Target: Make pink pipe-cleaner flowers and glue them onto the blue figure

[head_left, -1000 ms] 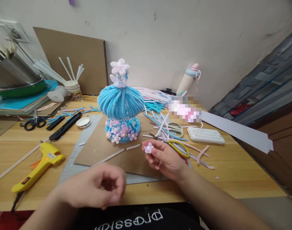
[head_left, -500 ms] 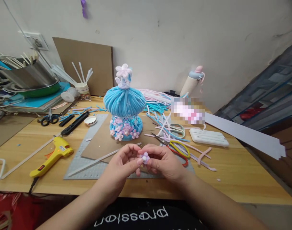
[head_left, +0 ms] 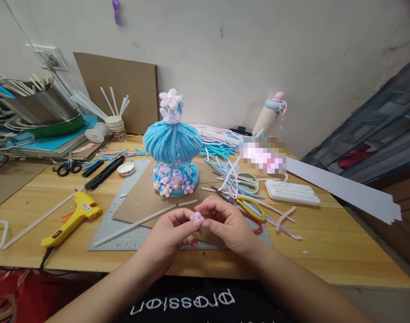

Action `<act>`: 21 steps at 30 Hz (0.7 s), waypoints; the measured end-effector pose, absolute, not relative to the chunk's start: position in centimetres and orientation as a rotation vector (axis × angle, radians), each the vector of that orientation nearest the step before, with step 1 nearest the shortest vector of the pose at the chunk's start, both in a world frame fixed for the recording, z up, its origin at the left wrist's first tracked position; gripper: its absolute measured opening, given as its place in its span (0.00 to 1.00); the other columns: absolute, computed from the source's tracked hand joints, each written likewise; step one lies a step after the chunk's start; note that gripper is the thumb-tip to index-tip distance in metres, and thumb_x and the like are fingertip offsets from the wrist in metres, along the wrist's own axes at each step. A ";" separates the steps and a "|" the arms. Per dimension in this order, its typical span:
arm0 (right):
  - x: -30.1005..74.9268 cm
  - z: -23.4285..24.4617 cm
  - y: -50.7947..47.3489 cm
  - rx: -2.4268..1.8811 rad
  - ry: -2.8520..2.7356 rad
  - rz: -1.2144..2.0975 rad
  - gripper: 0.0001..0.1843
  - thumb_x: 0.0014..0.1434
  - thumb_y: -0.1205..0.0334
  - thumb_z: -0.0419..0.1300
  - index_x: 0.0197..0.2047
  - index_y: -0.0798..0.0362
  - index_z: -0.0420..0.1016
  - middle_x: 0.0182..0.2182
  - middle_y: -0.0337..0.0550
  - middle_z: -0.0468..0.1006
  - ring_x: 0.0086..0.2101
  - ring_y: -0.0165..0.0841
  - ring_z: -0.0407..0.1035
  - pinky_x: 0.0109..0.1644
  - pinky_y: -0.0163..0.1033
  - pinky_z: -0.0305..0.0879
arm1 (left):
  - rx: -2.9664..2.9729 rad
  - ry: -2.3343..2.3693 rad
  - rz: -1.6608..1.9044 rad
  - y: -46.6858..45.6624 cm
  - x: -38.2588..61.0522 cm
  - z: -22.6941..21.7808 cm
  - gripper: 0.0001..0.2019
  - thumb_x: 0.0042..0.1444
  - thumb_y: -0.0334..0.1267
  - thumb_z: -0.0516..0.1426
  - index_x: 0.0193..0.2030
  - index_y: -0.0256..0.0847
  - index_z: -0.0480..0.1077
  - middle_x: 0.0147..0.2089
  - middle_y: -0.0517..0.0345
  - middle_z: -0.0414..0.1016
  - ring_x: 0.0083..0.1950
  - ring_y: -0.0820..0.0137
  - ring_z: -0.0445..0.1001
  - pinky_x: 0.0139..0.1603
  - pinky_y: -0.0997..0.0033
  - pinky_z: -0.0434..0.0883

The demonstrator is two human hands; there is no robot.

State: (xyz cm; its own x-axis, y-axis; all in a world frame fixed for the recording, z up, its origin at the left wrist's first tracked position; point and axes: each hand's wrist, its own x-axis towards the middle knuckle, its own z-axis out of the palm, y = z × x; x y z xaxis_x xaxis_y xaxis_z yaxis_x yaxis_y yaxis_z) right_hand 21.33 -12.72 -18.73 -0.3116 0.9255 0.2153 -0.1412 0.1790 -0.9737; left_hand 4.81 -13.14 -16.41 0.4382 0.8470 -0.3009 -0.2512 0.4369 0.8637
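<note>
A small lilac pipe-cleaner flower is pinched between the fingertips of both hands above the table's near edge. My left hand closes on it from the left, my right hand from the right. Behind them a blue pipe-cleaner mushroom-shaped model with a pink flower on top and small flowers round its base stands on a brown cardboard sheet, which lies on a grey cutting mat.
A yellow glue gun lies at the left, with black scissors and a utility knife behind it. Loose pipe cleaners, scissors with yellow and red handles, a white flat case and a bottle fill the right.
My left hand rose from the table's near edge and joined my right hand on the small flower. The flower has been turned slightly between the fingers.
</note>
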 end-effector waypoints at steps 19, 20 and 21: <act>21.2 -18.7 -12.7 -0.939 -1.529 1.055 0.05 0.56 0.61 0.62 0.30 0.52 0.73 0.30 0.39 0.68 0.33 0.31 0.64 0.38 0.37 0.61 | 0.858 0.972 0.787 -12.8 4.8 -16.6 0.11 0.42 0.41 0.66 0.30 0.35 0.76 0.28 0.57 0.71 0.31 0.73 0.67 0.27 0.77 0.68; 21.2 -18.7 -12.7 -0.947 -1.531 1.051 0.05 0.56 0.61 0.62 0.30 0.52 0.73 0.29 0.39 0.68 0.33 0.31 0.64 0.38 0.37 0.61 | 0.878 0.981 0.787 -12.8 4.8 -16.6 0.11 0.42 0.41 0.66 0.30 0.35 0.76 0.28 0.57 0.71 0.30 0.74 0.66 0.27 0.77 0.67; 21.2 -18.7 -12.7 -0.953 -1.531 1.051 0.05 0.56 0.61 0.62 0.30 0.53 0.72 0.29 0.39 0.68 0.33 0.31 0.64 0.38 0.37 0.61 | 0.906 0.993 0.790 -12.8 4.8 -16.7 0.11 0.42 0.41 0.66 0.29 0.35 0.76 0.27 0.58 0.71 0.28 0.75 0.66 0.27 0.77 0.67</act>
